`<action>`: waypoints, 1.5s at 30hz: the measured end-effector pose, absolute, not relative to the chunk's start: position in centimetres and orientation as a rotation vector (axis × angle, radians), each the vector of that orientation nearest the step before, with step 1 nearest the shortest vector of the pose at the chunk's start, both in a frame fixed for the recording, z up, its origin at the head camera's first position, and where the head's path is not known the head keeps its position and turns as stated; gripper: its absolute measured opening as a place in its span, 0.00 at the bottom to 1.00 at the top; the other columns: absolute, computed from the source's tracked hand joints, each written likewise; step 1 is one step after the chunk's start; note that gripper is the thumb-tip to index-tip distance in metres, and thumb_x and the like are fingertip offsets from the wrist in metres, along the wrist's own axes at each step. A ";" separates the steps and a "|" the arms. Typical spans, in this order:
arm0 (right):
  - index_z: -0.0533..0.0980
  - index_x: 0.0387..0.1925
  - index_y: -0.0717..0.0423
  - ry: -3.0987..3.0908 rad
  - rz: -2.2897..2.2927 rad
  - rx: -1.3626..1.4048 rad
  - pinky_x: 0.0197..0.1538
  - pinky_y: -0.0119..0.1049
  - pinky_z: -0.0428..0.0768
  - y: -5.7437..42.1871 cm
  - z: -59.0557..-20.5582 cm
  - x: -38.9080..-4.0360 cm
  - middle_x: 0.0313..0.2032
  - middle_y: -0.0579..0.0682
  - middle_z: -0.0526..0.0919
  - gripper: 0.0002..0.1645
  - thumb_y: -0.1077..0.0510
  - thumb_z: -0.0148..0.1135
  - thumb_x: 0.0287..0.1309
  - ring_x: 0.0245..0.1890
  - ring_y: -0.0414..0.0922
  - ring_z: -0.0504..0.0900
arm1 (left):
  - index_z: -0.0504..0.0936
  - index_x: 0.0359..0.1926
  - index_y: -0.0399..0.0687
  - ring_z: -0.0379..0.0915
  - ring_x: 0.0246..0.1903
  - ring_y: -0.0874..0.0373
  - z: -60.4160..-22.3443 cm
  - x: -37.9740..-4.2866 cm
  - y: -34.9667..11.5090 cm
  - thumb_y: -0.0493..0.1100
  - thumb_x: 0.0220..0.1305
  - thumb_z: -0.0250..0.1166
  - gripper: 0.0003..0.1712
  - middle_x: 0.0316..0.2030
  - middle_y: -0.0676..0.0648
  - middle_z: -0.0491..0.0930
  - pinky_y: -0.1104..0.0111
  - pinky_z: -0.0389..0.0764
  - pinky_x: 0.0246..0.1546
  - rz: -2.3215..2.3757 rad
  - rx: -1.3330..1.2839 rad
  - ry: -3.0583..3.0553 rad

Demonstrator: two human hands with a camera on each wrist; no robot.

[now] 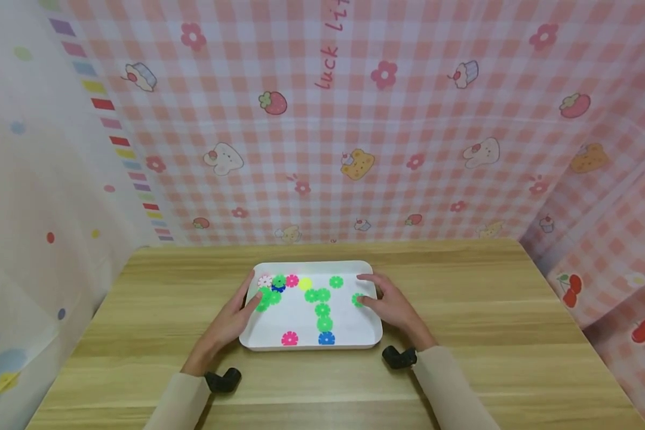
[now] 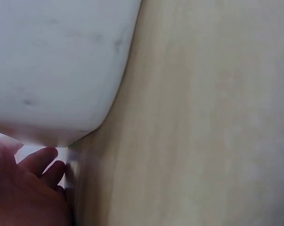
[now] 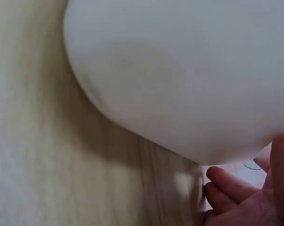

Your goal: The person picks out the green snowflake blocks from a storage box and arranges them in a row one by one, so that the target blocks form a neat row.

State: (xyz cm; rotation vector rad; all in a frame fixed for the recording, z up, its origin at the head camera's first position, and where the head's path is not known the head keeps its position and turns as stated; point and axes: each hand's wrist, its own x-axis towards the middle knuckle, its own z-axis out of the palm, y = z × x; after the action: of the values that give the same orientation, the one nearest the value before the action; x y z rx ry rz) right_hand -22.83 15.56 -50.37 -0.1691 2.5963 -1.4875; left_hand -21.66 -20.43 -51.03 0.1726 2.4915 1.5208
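A white rectangular tray (image 1: 295, 316) with rounded corners is held between both hands. At its left side the left hand (image 1: 232, 316) grips the rim, thumb over the edge and near the green notched discs (image 1: 273, 297). Gripping the right side is the right hand (image 1: 395, 306), its thumb reaching over a single green disc (image 1: 357, 300). Each wrist view shows the outside of the tray (image 2: 52, 61) close up, with the fingers curled at its edge. More discs lie inside: a pink one (image 1: 289, 338), a blue one (image 1: 326, 338), a yellow one (image 1: 305, 284) and several green.
The wooden table (image 1: 462, 310) extends to both sides and in front of the tray. Behind it hangs a pink checked cloth (image 1: 322, 197), with more printed cloth at the left and right. A black wrist device (image 1: 223, 380) sits at each cuff.
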 end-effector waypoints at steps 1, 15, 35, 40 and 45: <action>0.74 0.63 0.48 2.603 -1.479 -0.156 0.74 0.61 0.54 15.5 -50.4 -22.8 0.71 0.56 0.63 0.27 0.57 0.66 0.62 0.74 0.59 0.56 | 0.37 0.80 0.63 0.28 0.78 0.49 -51.0 -21.6 -20.5 0.57 0.78 0.45 0.39 0.79 0.49 0.35 0.47 0.37 0.76 1.518 0.173 2.490; 0.76 0.60 0.53 2.702 -1.275 -0.192 0.72 0.59 0.60 15.3 -49.9 -22.8 0.69 0.60 0.67 0.27 0.57 0.70 0.58 0.71 0.61 0.61 | 0.36 0.79 0.65 0.27 0.78 0.50 -51.1 -21.8 -20.4 0.55 0.79 0.45 0.38 0.79 0.49 0.35 0.47 0.36 0.76 1.533 0.188 2.464; 0.78 0.57 0.54 2.684 -1.116 -0.134 0.72 0.60 0.58 15.0 -49.1 -22.8 0.74 0.62 0.57 0.21 0.59 0.66 0.62 0.73 0.62 0.57 | 0.38 0.79 0.68 0.30 0.78 0.51 -51.0 -21.8 -20.3 0.58 0.77 0.48 0.39 0.79 0.52 0.36 0.49 0.39 0.76 1.520 0.162 2.481; 0.78 0.56 0.55 2.706 -1.083 -0.119 0.72 0.59 0.59 14.9 -49.1 -22.9 0.74 0.62 0.57 0.19 0.60 0.65 0.63 0.74 0.62 0.57 | 0.37 0.79 0.66 0.30 0.78 0.49 -50.9 -21.9 -20.3 0.57 0.77 0.47 0.39 0.79 0.50 0.36 0.47 0.39 0.76 1.515 0.190 2.488; 0.80 0.55 0.55 2.698 -1.097 -0.101 0.72 0.58 0.60 14.7 -49.1 -22.9 0.75 0.62 0.56 0.18 0.61 0.64 0.64 0.74 0.62 0.56 | 0.37 0.79 0.64 0.29 0.78 0.49 -51.0 -21.7 -20.4 0.56 0.78 0.46 0.39 0.79 0.50 0.36 0.48 0.38 0.76 1.514 0.196 2.490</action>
State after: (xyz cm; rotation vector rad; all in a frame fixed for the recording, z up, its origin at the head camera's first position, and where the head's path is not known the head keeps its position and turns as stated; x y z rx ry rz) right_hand -22.88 14.68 -49.13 -0.1014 2.6984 -1.0974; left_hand -21.72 -20.40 -50.97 0.1959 2.4902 1.5140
